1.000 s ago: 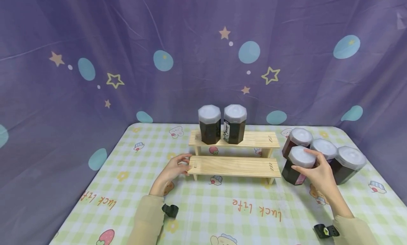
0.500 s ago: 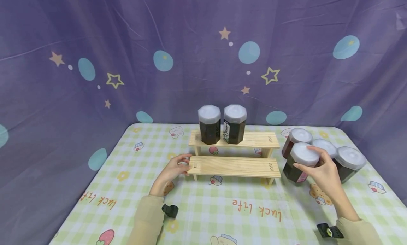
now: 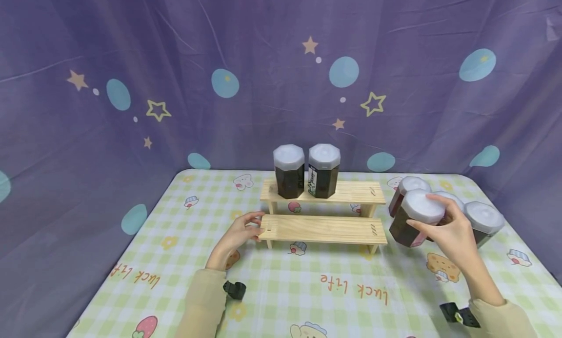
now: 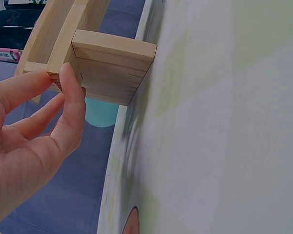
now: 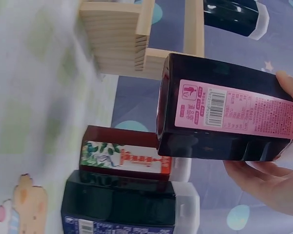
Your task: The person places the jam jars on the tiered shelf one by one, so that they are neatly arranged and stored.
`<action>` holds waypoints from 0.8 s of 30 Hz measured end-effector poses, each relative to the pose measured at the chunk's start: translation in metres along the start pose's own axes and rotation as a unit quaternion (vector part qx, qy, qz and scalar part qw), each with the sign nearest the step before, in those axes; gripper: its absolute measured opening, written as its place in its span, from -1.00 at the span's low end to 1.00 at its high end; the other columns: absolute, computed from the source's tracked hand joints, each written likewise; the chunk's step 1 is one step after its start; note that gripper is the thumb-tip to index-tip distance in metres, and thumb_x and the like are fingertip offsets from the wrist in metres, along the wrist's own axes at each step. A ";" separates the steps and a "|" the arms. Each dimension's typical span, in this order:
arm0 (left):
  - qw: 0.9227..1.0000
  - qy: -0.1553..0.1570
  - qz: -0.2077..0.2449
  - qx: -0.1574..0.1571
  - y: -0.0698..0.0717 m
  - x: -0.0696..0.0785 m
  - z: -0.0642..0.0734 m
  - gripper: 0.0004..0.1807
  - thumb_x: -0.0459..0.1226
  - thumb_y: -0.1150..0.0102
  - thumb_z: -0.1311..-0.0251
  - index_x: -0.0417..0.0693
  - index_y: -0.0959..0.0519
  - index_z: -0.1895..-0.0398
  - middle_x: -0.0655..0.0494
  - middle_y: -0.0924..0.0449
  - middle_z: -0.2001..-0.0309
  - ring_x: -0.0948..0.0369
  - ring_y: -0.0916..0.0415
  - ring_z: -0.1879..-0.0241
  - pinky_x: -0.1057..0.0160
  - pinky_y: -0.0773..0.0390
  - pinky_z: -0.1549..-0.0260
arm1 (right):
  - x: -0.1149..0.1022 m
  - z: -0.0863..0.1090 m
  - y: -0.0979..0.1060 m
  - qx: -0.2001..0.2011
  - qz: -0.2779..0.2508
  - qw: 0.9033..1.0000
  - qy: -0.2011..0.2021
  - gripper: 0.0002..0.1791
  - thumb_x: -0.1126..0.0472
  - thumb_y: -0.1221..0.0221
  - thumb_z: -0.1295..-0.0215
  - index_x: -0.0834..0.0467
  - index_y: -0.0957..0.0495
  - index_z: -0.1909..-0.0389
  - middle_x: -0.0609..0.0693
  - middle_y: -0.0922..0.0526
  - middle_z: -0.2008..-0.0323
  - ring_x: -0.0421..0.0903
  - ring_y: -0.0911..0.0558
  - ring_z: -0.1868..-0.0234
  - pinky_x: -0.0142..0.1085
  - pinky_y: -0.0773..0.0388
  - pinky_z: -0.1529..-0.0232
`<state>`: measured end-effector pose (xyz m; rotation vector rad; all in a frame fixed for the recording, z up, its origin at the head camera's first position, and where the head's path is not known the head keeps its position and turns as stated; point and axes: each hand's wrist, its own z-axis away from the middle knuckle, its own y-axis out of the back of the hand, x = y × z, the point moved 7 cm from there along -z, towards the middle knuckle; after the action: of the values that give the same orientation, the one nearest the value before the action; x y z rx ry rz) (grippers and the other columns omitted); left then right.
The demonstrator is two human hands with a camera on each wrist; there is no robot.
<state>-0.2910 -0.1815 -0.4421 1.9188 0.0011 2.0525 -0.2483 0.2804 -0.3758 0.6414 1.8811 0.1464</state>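
Note:
A two-step wooden rack (image 3: pixel 325 229) stands mid-table. My left hand (image 3: pixel 235 233) pinches the left end of its lower step; in the left wrist view the thumb and a finger meet at that board's corner (image 4: pixel 63 56). My right hand (image 3: pixel 454 235) grips a dark eight-sided jar (image 3: pixel 406 226) by its whitish lid, right of the rack. The jar is tilted, and in the right wrist view its pink label (image 5: pixel 237 109) with a barcode shows. Behind it stand a reddish-brown jar (image 3: pixel 396 202) and two others, partly hidden by the held jar and the hand.
Two dark jars, one at the left (image 3: pixel 291 182) and one beside it (image 3: pixel 326 182), stand upright on the rack's upper step. A rightmost jar (image 3: pixel 484 217) stands close to my right hand. A purple curtain (image 3: pixel 263 60) hangs behind the checked tablecloth (image 3: pixel 333 304).
My right hand has raised the jar off the cloth, slightly rightward and away from me, and the jar has tilted more. The left hand and the rack have stayed put.

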 end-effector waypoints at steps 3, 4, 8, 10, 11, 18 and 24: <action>1.000 -0.002 -0.001 -0.002 0.000 0.000 0.000 -0.46 -0.48 -0.05 -0.08 -0.30 -0.25 -0.19 -0.17 -0.30 0.15 0.22 -0.46 0.47 -0.01 -0.58 0.36 | -0.007 -0.001 0.000 0.003 -0.011 1.000 0.009 -0.29 0.28 -0.41 0.23 0.06 -0.40 -0.08 0.06 -0.47 0.22 -0.32 -0.50 0.49 -0.61 -0.38 0.62; 1.000 -0.003 -0.002 -0.002 0.000 0.000 0.000 -0.46 -0.48 -0.05 -0.08 -0.30 -0.25 -0.19 -0.17 -0.30 0.15 0.23 -0.46 0.47 0.00 -0.58 0.36 | -0.013 0.000 0.000 -0.002 0.009 1.000 0.010 -0.29 0.24 -0.40 0.21 0.05 -0.38 -0.09 0.05 -0.44 0.18 -0.34 -0.50 0.47 -0.61 -0.40 0.59; 1.000 -0.001 0.000 -0.005 -0.001 0.006 0.003 -0.46 -0.48 -0.05 -0.09 -0.30 -0.24 -0.19 -0.19 -0.30 0.14 0.22 -0.47 0.45 -0.02 -0.58 0.34 | -0.037 0.000 -0.001 -0.001 0.020 1.000 0.019 -0.29 0.30 -0.39 0.21 0.12 -0.38 -0.09 -0.08 -0.38 0.12 -0.40 -0.47 0.46 -0.67 -0.38 0.55; 1.000 0.000 0.001 -0.010 -0.002 0.013 0.007 -0.46 -0.49 -0.04 -0.10 -0.32 -0.22 -0.20 -0.22 -0.30 0.12 0.21 -0.48 0.43 -0.06 -0.56 0.30 | -0.051 0.001 -0.002 -0.008 0.050 0.998 0.024 -0.28 0.27 -0.39 0.19 0.13 -0.36 -0.10 -0.08 -0.34 0.09 -0.41 -0.46 0.45 -0.67 -0.39 0.52; 1.000 0.001 0.001 -0.011 -0.003 0.016 0.009 -0.46 -0.49 -0.03 -0.10 -0.34 -0.21 -0.20 -0.23 -0.29 0.12 0.21 -0.48 0.42 -0.08 -0.54 0.29 | -0.056 0.000 -0.003 -0.006 0.050 0.998 0.028 -0.27 0.28 -0.40 0.21 0.14 -0.36 -0.10 -0.10 -0.35 0.09 -0.42 -0.45 0.46 -0.67 -0.39 0.52; 1.000 0.006 0.000 -0.012 -0.005 0.023 0.014 -0.46 -0.51 -0.01 -0.10 -0.37 -0.20 -0.20 -0.25 -0.28 0.11 0.20 -0.47 0.42 -0.15 -0.50 0.25 | -0.069 -0.006 -0.006 -0.006 0.038 0.998 0.047 -0.26 0.32 -0.41 0.25 0.16 -0.38 -0.08 -0.22 -0.37 0.17 -0.42 -0.46 0.46 -0.68 -0.38 0.49; 1.000 0.006 0.006 -0.013 -0.003 0.017 0.009 -0.44 -0.50 -0.03 -0.10 -0.38 -0.19 -0.21 -0.24 -0.29 0.12 0.21 -0.47 0.44 -0.14 -0.51 0.26 | -0.079 -0.012 -0.011 -0.018 0.040 0.997 0.056 -0.26 0.29 -0.41 0.24 0.12 -0.37 -0.10 -0.12 -0.33 0.10 -0.39 -0.45 0.47 -0.66 -0.35 0.50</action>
<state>-0.2820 -0.1767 -0.4256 1.8954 -0.0326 2.0620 -0.2423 0.2344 -0.3099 0.6956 1.9568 0.2725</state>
